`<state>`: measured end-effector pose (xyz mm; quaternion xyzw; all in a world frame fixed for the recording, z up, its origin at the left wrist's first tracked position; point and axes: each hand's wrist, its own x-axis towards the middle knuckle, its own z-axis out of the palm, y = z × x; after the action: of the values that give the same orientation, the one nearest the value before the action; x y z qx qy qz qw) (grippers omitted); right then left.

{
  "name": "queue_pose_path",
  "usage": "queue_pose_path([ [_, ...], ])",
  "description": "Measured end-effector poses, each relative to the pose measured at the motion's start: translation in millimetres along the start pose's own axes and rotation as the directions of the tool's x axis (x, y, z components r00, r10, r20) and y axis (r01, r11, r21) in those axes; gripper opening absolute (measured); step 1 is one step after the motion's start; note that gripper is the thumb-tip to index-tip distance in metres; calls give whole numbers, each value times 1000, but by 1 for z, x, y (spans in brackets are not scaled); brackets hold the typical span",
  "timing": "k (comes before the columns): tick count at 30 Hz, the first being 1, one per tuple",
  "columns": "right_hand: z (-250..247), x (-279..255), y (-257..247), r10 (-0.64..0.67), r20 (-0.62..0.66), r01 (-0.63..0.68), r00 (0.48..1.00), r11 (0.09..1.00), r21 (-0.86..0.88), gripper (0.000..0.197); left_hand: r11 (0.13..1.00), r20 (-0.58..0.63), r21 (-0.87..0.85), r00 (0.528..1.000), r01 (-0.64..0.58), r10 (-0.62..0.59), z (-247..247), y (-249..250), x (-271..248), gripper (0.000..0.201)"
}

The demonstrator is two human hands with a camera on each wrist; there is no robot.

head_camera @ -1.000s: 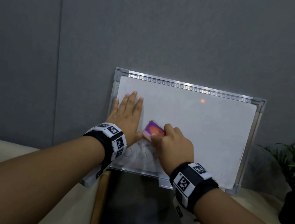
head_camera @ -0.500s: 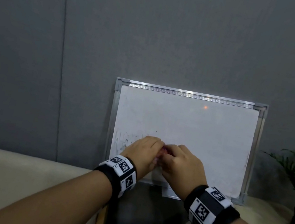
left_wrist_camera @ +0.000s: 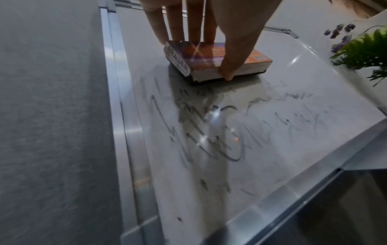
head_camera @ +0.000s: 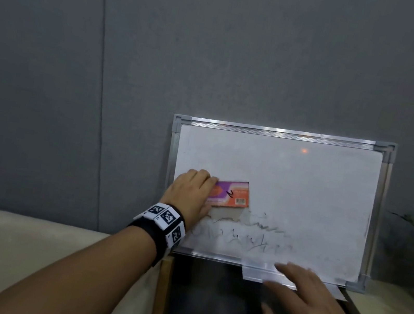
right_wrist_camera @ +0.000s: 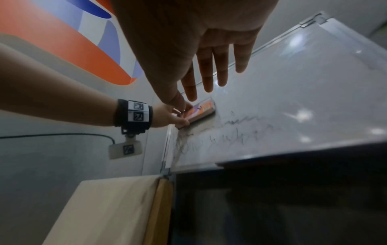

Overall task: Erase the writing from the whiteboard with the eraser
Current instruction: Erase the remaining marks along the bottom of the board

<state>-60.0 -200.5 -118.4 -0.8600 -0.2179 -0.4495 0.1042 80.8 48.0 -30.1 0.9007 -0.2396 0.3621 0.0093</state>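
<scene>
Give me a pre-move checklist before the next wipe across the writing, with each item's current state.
1. Eraser gripped by the left hand: ok, fingers on top and thumb on the side edge.
2. Eraser pad flat on the whiteboard: ok in the left wrist view.
3. Writing left to wipe: not ok, smeared strokes lie below the eraser along the lower board.
4. Right hand out of the wipe path: ok, open and below the board's bottom edge.
5. Board steadied: not ok, neither hand braces it.
6. Board's footing against the wall: cannot tell.
</scene>
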Motion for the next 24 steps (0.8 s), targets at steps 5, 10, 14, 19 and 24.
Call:
queue_pose_path([
  [5, 0, -14, 7, 20, 30, -19, 999, 999, -34, 17, 997, -24, 83, 1000, 2, 0, -3, -4, 5, 60],
  [10, 11, -20, 14, 12, 80, -12, 997, 1000, -6, 27, 992, -96, 121, 994, -43, 55, 8, 0, -5, 59],
  [14, 22, -25, 13, -23, 77, 20, 997, 999, 33, 26, 979, -107, 159, 984, -127, 145, 21, 2, -19, 57],
  [19, 33, -30, 18, -69, 37, 67, 997, 997, 33, 38, 979, -168, 183, 978, -89, 120, 9, -7, -7, 54],
  [24, 25, -27, 12, 22, 71, -24, 997, 999, 31, 34, 990, -189, 138, 982, 12, 14, 0, -7, 0, 55],
])
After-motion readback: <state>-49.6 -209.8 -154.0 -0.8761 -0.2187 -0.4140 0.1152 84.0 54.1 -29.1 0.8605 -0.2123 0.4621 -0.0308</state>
